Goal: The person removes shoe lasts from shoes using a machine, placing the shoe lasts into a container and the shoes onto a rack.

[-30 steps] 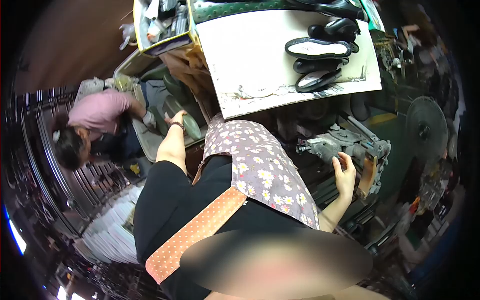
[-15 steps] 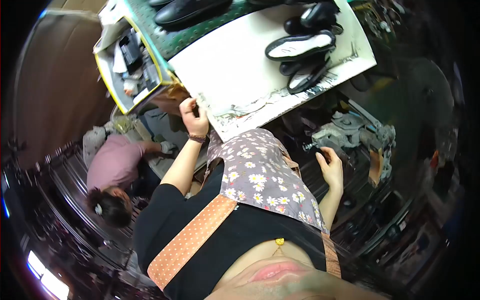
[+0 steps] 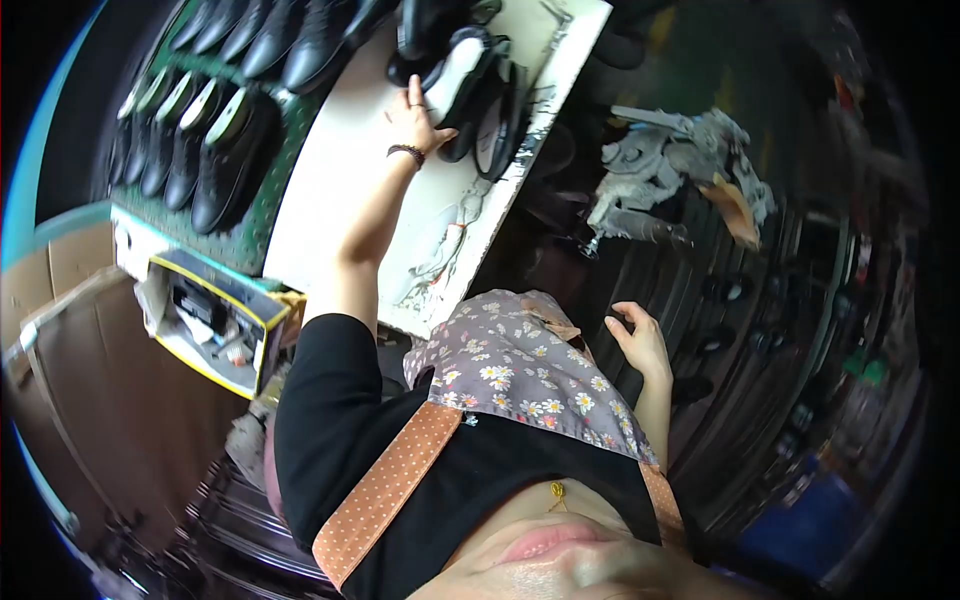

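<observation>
Stretched out over the white tabletop (image 3: 330,200), my left hand (image 3: 415,125) is open with its fingers spread. Its fingertips reach the edge of a group of black shoes; whether they touch cannot be made out. The closest of these is a black shoe with a white inside or sole (image 3: 462,72), lying beside another black shoe (image 3: 497,135) near the table's right edge. My right hand (image 3: 642,342) hangs in the air at my right side, fingers loosely bent and thumb apart, holding nothing.
Rows of black shoes (image 3: 235,170) stand on a green studded surface (image 3: 265,215) left of the table. A yellow-edged box (image 3: 215,365) with small items sits below it. A grey machine (image 3: 670,170) stands at the right. Part of another person shows behind my left arm.
My left hand has moved from the table's near corner up and across to the shoes. The view has turned, bringing the shoe rows into sight. My right hand stays at my side.
</observation>
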Demonstrator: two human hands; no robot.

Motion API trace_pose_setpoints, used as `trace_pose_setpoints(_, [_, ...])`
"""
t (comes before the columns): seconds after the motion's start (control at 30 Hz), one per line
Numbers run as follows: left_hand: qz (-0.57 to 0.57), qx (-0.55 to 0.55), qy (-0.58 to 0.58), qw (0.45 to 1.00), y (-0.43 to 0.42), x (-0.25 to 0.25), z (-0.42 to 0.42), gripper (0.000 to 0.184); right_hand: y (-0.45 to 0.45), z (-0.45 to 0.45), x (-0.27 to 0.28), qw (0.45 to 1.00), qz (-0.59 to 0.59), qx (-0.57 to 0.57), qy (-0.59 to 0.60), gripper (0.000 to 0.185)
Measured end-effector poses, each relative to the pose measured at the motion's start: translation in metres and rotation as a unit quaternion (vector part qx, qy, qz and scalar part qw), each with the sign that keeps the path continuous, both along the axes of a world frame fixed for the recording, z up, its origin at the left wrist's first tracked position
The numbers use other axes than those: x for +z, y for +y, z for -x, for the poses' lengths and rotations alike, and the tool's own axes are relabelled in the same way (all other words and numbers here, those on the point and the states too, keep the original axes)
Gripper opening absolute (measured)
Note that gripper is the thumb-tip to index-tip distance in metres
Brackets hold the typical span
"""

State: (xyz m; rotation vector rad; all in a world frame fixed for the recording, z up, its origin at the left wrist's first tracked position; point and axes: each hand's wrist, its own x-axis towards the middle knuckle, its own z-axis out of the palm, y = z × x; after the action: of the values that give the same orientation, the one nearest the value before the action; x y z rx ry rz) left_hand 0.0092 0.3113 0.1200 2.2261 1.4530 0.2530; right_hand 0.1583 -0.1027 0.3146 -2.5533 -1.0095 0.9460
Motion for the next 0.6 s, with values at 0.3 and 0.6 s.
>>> trace_pose_setpoints(0.3, [0.148, 0.005, -0.252, 0.956, 0.001, -0.007, 0.014, 0.085, -0.063, 0.006, -0.039, 0.994, -0.056, -0.061, 0.077, 0.029])
trace_pose_setpoints(0.6, [0.35, -0.172, -0.408, 0.825, -0.156, 0.136, 0.007, 0.098, 0.027, -0.016, -0.038, 0.895, -0.338, -0.062, 0.286, 0.087])
